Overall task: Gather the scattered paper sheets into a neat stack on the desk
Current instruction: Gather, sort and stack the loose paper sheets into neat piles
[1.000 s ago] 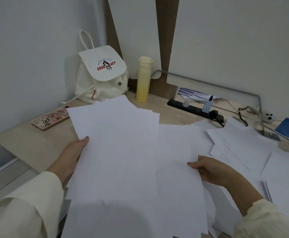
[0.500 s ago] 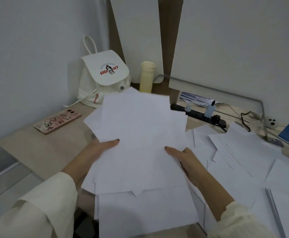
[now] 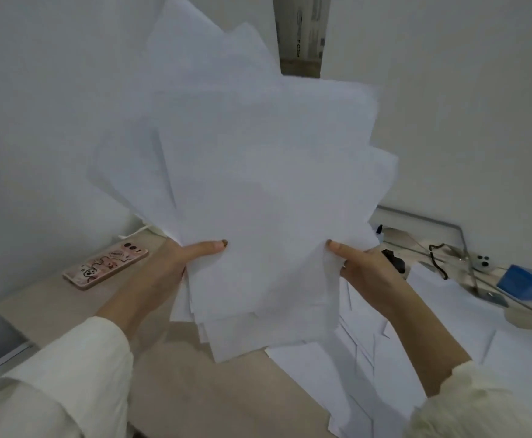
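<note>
The left hand [image 3: 166, 270] and right hand [image 3: 369, 273] pinch a messy bunch of paper sheets [image 3: 252, 184], held up above the desk [image 3: 195, 390]; paper looks light, floppy and slippery; best to hold both side edges.

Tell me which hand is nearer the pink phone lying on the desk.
Left. The left hand grips the raised paper bundle just beside the phone; the right hand grips the bundle's opposite edge, farther off.

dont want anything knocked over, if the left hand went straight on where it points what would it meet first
Most likely the paper sheets that the left hand grips, fanned ahead of it; what lies beyond them is hidden.
</note>
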### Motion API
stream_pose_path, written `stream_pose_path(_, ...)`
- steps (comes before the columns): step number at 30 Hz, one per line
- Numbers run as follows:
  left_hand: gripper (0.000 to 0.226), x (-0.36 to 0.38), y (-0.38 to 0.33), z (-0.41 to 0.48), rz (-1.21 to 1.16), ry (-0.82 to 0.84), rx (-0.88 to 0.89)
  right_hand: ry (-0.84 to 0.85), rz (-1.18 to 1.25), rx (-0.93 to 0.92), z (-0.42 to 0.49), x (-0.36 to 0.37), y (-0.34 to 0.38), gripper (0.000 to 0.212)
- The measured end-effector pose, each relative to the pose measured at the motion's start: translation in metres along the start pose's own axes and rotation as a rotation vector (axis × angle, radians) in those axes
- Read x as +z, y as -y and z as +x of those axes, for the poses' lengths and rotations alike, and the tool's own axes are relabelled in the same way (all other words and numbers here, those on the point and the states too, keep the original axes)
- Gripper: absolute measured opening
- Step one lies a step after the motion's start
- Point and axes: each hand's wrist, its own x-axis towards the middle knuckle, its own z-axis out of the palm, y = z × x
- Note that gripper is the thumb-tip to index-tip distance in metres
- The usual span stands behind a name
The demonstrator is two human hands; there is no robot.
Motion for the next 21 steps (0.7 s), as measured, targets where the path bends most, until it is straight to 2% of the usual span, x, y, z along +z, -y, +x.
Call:
stream_pose_path(2, 0.045, -0.003, 0.008, 0.0, -0.017, -0.058, -0.008, 0.065, -0.048, 0.051, -0.003, -0.004, -0.004, 0.049)
stream_pose_path(4, 0.044, -0.004, 0.014, -0.002, -0.033, -0.083, -0.043, 0.082, -0.023, 0.09, -0.008, -0.009, -0.006, 0.043)
stream_pose_path(6, 0.06, -0.005, 0.017, -0.003, 0.009, -0.086, -0.079, 0.057, -0.102, 0.093, -0.01, -0.011, -0.003, 0.034)
stream_pose_path(8, 0.069, -0.004, 0.017, -0.003, 0.055, -0.103, -0.092, 0.036, -0.176, 0.103, -0.009, -0.014, 0.001, 0.053)
stream_pose_path(10, 0.068, -0.004, 0.017, -0.001, 0.074, -0.119, -0.091, 0.083, -0.131, 0.135, -0.006, -0.015, 0.001, 0.046)
stream_pose_path(13, 0.065, 0.0, 0.017, 0.0, 0.057, -0.119, -0.066, 0.043, -0.12, 0.114, -0.005, -0.005, 0.002, 0.047)
stream_pose_path(19, 0.028, 0.004, 0.001, 0.002, -0.045, -0.154, 0.025, -0.135, 0.102, -0.021, 0.001, 0.008, 0.009, 0.023)
stream_pose_path(21, 0.042, 0.0, -0.008, 0.005, -0.018, -0.195, 0.078, -0.145, 0.103, -0.036, 0.003, 0.008, 0.013, 0.019)
